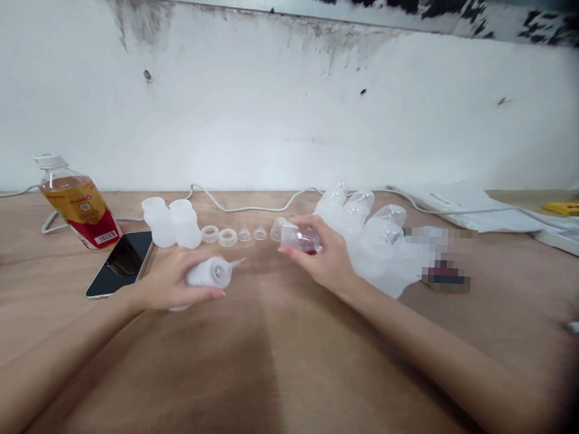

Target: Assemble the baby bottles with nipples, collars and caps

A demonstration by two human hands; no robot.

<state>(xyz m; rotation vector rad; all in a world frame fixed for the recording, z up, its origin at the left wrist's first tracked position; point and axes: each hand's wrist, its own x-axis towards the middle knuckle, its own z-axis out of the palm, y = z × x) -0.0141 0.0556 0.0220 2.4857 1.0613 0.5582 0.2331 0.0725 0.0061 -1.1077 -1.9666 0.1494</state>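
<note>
My left hand [176,282] is wrapped round a translucent white baby bottle [210,274], tilted so its top end faces me. A thin pointed tab sticks out at the side of that end. Over the wood to the right, my right hand [324,254] grips a clear dome-shaped bottle cap [301,237]. Between and behind the hands stand two baby bottle bodies [171,221], two collar rings [228,237], two clear nipples [259,232] and another clear cap [278,229]. The two held pieces are apart from each other.
At the left stand a drink bottle [81,201] and a phone [122,261]. Clear caps and white bottle bodies [379,246] are heaped beyond my right forearm. A white cable [251,209] runs along the wall. White packaging [453,208] lies at the back right.
</note>
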